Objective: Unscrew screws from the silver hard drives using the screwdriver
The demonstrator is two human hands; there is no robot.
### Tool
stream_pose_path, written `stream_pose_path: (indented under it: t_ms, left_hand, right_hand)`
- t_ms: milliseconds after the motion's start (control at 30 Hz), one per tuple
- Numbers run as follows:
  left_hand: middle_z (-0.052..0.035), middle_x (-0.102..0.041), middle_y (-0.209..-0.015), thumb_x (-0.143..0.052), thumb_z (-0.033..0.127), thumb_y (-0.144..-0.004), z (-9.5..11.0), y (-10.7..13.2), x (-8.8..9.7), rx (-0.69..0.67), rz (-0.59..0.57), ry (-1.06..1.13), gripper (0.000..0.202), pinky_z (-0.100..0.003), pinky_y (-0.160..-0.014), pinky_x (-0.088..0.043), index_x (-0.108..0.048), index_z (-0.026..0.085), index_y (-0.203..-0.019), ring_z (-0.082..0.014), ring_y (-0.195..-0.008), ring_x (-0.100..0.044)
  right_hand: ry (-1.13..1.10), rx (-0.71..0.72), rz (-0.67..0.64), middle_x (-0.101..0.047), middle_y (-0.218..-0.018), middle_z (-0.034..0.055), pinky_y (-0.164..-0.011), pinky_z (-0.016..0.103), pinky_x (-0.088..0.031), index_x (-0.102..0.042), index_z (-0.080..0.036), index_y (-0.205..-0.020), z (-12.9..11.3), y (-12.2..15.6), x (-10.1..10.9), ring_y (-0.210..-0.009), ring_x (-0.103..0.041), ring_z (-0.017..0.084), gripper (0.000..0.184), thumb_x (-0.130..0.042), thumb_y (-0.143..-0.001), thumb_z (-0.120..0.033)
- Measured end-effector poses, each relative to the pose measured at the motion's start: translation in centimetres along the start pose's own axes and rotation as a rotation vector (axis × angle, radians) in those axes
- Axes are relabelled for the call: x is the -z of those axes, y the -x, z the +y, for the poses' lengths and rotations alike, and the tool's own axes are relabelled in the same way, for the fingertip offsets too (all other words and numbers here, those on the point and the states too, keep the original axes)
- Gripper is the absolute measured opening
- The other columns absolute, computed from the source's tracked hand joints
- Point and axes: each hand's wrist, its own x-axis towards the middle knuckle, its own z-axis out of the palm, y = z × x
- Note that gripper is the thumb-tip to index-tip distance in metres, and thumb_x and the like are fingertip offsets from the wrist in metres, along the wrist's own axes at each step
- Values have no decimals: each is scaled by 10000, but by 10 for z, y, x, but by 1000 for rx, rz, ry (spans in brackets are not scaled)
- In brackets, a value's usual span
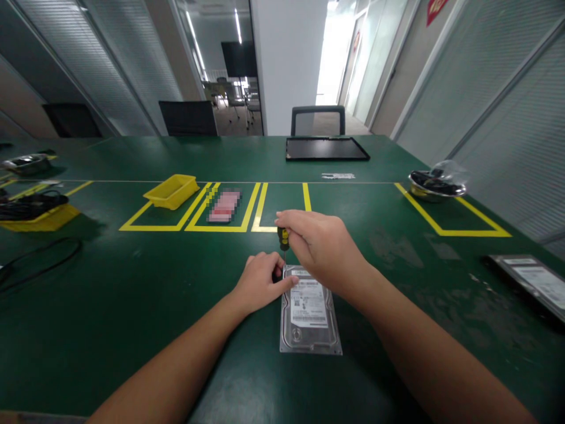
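Observation:
A silver hard drive (311, 340) with a white printed label lies flat on the green table in front of me. My right hand (324, 247) is closed around the top of a screwdriver (283, 240) with a dark and yellow handle. The screwdriver stands upright, its thin shaft pointing down at the drive's far left corner; whether the tip sits in a screw is too small to tell. At the drive's left edge, my left hand (262, 284) grips it with the thumb over the label and the other fingers curled beside the corner.
Another hard drive (536, 280) lies at the right. A yellow tray (172, 191), a pixelated pinkish item (225, 206) and a metal bowl (436, 189) of dark parts stand near yellow tape outlines. Farther back is a black panel (326, 149). At left, a cable (44, 274) trails from a filled yellow tray (39, 218).

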Motion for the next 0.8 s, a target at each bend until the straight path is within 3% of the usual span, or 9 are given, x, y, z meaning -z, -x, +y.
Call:
stream_pose_path:
  t_ms: [500, 800]
  left_hand:
    - [11, -620, -766, -631, 540, -839, 3, 1, 4, 16, -3, 10, 347, -329, -683, -313, -548, 204, -841, -208, -752, -539]
    - [10, -616, -768, -634, 546, -837, 2, 1, 2, 16, 2, 6, 352, -329, -679, -307, -549, 204, -843, -208, -750, -535]
  right_hand:
    - [-117, -53, 8, -723, -1031, 89, -796, 289, -481, -645, -141, -1024, 5, 3, 3, -873, -661, 165, 256, -427, -894, -109]
    - [-108, 45, 54, -725, -988, 92, -858, 291, -473, -692, -92, -1009, 5, 1, 3, -935, -654, 178, 254, -460, -907, -109]
